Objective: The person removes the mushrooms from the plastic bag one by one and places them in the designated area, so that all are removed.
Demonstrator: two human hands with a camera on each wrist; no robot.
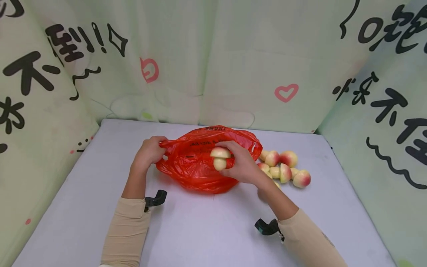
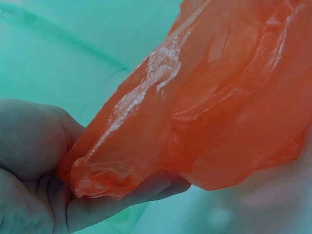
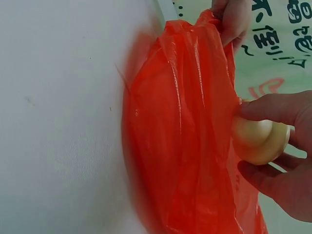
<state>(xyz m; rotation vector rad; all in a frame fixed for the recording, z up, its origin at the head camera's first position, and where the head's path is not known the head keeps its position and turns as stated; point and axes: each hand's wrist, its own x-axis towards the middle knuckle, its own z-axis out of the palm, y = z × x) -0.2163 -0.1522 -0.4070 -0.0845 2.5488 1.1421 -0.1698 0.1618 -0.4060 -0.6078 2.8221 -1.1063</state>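
A red plastic bag (image 1: 197, 163) with dark printing lies on the table, its mouth spread open. My left hand (image 1: 150, 151) grips the bag's left edge, and in the left wrist view the thin plastic is pinched between thumb and fingers. Over the bag's mouth, my right hand (image 1: 242, 163) holds a mushroom-shaped piece (image 1: 220, 152) with a pale yellow cap and stem. Thumb and fingers lie around this mushroom (image 3: 265, 141) in the right wrist view, where the bag partly hides it. What lies inside the bag cannot be made out.
Several similar mushrooms (image 1: 288, 159) with pink-and-yellow caps lie in a loose group right of the bag, partly behind my right forearm. The white table (image 1: 200, 230) is bordered by pale green curtains (image 1: 233, 74) with black writing and pink drawings.
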